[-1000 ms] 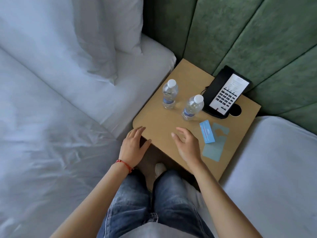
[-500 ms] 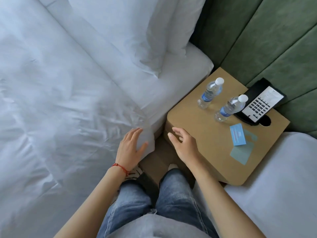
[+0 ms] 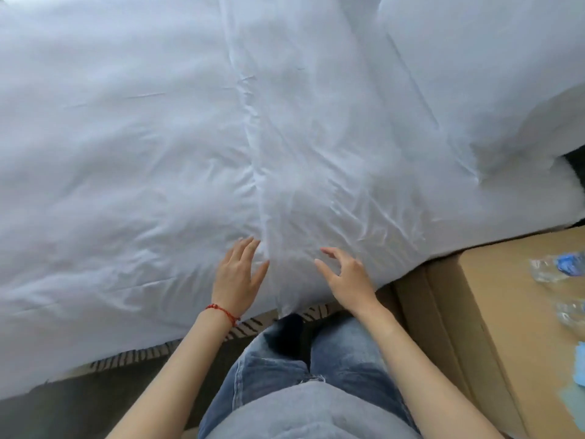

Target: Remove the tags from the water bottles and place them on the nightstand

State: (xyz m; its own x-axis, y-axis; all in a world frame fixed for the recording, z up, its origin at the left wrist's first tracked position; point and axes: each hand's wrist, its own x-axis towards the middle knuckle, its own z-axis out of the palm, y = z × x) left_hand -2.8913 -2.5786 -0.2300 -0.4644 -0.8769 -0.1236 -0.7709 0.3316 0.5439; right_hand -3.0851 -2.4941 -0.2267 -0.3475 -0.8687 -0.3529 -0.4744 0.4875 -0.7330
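White bedding, tan nightstand, blue jeans, red bracelet.

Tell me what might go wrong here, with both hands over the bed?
The two bottles sit blurred at the view's right edge on the nightstand, so a sweeping right hand could knock them. Both hands are empty; the left hand hovers at the white sheet, away from the task.

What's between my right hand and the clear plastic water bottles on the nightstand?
In the head view, between the right hand and the clear plastic water bottles lie the white bedsheet's edge and bare top of the tan wooden nightstand.
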